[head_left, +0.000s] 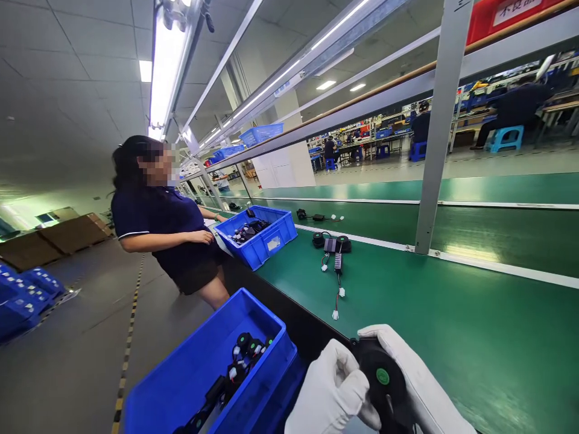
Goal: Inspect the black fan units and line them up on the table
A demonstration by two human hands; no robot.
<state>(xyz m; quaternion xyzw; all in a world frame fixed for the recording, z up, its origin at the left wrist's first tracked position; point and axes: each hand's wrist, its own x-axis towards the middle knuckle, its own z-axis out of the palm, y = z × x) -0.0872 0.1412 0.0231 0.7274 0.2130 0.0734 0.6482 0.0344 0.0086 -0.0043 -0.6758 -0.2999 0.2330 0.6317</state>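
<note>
Both my hands wear white gloves and hold a round black fan with a green sticker at the bottom of the view, over the near edge of the green conveyor belt. My left hand is curled around its left side. My right hand wraps its top and right side. Below and to the left stands a blue bin with several similar black fans and white connectors inside.
A wired assembly of black parts lies further up the belt. A co-worker in a dark shirt sits by a second blue bin. A grey upright post rises from the belt's rail. Blue crates sit on the floor at left.
</note>
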